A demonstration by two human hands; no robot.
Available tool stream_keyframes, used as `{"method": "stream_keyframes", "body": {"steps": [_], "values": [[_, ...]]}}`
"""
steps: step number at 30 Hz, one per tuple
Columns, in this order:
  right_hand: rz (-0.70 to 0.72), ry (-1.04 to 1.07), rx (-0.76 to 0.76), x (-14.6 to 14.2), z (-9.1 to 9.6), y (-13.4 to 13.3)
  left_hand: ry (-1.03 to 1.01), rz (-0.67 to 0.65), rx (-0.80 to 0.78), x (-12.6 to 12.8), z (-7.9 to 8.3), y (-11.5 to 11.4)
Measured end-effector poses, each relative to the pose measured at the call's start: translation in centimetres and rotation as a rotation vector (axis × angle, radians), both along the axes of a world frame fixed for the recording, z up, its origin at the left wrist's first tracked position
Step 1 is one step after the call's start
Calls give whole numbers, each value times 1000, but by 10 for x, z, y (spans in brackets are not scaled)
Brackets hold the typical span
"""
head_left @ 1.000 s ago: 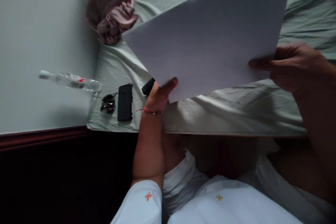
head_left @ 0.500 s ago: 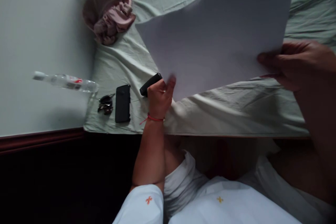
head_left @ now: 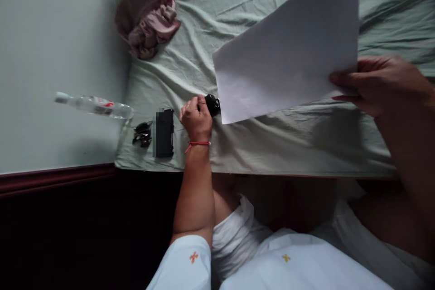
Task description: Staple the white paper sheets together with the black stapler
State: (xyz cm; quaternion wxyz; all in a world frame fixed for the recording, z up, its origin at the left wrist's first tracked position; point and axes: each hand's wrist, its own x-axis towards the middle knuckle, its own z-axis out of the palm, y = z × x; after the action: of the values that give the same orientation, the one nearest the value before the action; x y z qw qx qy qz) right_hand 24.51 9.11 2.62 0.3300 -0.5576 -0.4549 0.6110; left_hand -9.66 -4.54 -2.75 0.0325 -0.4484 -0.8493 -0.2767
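Observation:
My left hand (head_left: pixel 196 120), with a red string round its wrist, is closed round a black stapler (head_left: pixel 213 105). Most of the stapler is hidden by the fingers, and its glossy end points right toward the paper. The white paper (head_left: pixel 288 50) is held tilted above the bed. My right hand (head_left: pixel 380 81) pinches its right edge between thumb and fingers. The paper's lower left corner is beside the stapler's end; I cannot tell whether they touch.
A black phone (head_left: pixel 164 133) and a bunch of keys (head_left: pixel 142 134) lie left of my left hand. A clear plastic bottle (head_left: pixel 95 105) is by the wall. Crumpled pink cloth (head_left: pixel 152 25) lies farther back on the green bed sheet (head_left: pixel 197 13).
My left hand has let go of the paper's corner, moved slightly left and turned the stapler toward the paper. The paper's left edge has shifted right.

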Motion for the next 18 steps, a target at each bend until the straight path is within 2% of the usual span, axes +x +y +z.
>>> {"method": "stream_keyframes", "body": {"steps": [6, 18], "values": [[58, -7, 11, -3, -6, -1, 9, -59, 4, 8, 4, -1], [51, -82, -22, -7, 1, -7, -34, -137, -4, 16, 14, -4]]}}
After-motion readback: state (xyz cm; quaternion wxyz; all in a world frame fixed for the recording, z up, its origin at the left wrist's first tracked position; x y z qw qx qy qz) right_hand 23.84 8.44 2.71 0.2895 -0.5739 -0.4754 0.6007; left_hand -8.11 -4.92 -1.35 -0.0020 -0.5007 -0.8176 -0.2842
